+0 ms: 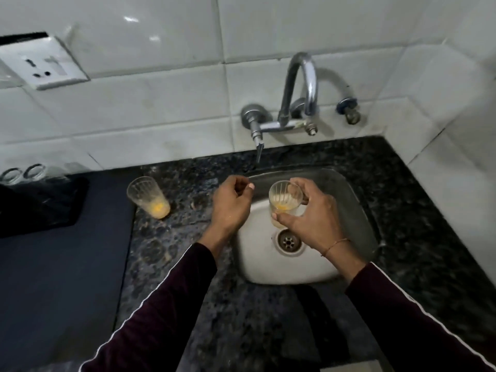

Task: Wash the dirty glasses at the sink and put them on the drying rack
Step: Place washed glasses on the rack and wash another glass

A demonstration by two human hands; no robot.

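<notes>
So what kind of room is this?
Most likely a home kitchen: a steel sink set in a dark stone counter, a wall tap on white tiles, and used drinking glasses.

Both arms are covered by dark maroon sleeves [166, 299] trimmed with a thin white stripe; a thin orange thread bracelet [335, 246] is worn on the right wrist.

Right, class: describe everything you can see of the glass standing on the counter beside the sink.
The glass is a clear tumbler with faint vertical ribs, wider at the rim than the base. It stands upright on the dark speckled counter, left of the sink, and nothing touches it apart from the counter. Yellow-orange dregs sit in its bottom, so it looks unwashed. The left hand is near it but apart.
</notes>
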